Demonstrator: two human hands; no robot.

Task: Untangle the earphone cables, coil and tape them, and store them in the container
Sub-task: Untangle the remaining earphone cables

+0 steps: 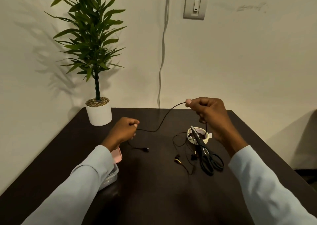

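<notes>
Above a dark wooden table, the raised right hand and lower left hand, at nine o'clock, pinch a thin black earphone cable sagging between them.

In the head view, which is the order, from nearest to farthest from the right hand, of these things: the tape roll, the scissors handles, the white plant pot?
From the right hand:
1. Tape roll, just below the hand, slightly to its left.
2. Scissors handles, lower, toward the person.
3. White plant pot, far left, at the table's back corner.
</notes>
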